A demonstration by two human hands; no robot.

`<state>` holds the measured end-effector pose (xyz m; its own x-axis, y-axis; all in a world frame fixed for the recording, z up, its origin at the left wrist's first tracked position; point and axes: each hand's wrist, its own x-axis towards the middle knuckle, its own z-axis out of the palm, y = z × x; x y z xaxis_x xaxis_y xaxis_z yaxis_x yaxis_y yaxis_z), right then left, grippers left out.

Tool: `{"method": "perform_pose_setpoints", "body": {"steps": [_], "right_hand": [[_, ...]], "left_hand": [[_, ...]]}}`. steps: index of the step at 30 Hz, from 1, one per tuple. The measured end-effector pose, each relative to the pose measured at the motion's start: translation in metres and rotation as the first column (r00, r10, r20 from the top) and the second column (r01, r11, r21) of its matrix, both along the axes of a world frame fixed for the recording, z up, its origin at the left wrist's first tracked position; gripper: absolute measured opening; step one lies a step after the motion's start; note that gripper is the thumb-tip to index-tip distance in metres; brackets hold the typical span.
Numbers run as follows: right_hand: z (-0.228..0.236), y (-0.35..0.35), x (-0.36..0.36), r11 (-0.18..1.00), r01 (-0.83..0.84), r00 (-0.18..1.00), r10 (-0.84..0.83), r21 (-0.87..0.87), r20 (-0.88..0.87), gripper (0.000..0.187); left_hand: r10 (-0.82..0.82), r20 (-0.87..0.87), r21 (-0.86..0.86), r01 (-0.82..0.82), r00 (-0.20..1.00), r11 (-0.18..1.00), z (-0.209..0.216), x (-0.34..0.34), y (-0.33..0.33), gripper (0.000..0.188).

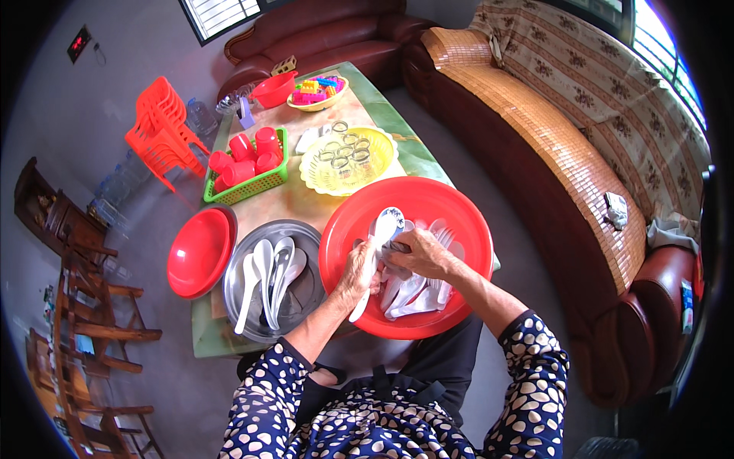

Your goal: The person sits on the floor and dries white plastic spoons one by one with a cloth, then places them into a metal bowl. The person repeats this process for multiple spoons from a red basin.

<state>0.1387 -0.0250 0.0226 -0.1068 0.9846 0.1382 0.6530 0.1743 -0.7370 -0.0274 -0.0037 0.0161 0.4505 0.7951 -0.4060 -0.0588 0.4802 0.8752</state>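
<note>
Over a large red basin (344,222), my left hand (358,274) is closed around a white soup spoon (388,222) whose bowl has a blue pattern; the bowl points up and away, the handle down toward me. My right hand (422,254) is close beside it, fingers curled around something greyish that I cannot make out. Beneath my hands, white spoons (413,294) and forks (443,239) lie in the basin, partly hidden. To the left, a grey metal basin (307,306) holds several white soup spoons (262,264) with their handles toward me.
A red basin (200,252) stands at the table's left edge. Farther back are a green basket (264,182) of red cups, a yellow basin (329,183) with clear glasses, and a bowl of toy bricks (313,90). A long sofa (527,206) runs along the right.
</note>
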Motion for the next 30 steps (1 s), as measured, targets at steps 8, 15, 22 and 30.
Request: {"method": "perform_pose_setpoints", "body": {"steps": [8,15,22,30], "right_hand": [[-0.051,0.000,0.017,0.974,-0.073,0.846,-0.055,0.216,0.531,0.016],[0.003,0.025,0.010,0.940,0.307,0.912,-0.246,0.148,-0.330,0.021],[-0.017,0.043,-0.015,0.894,0.344,0.935,-0.355,0.287,-0.013,0.028],[0.002,0.023,-0.018,0.977,0.210,0.966,-0.205,0.018,-0.160,0.020]], "left_hand": [[-0.023,0.108,0.006,0.023,0.994,1.000,-0.009,0.009,0.013,0.018],[-0.002,0.196,-0.094,0.020,0.981,0.995,-0.015,0.005,0.014,0.013],[-0.003,0.237,-0.033,0.011,0.972,0.999,-0.015,0.001,0.016,0.023],[0.037,-0.016,0.058,-0.036,0.999,0.998,0.003,0.017,0.012,0.053]]}}
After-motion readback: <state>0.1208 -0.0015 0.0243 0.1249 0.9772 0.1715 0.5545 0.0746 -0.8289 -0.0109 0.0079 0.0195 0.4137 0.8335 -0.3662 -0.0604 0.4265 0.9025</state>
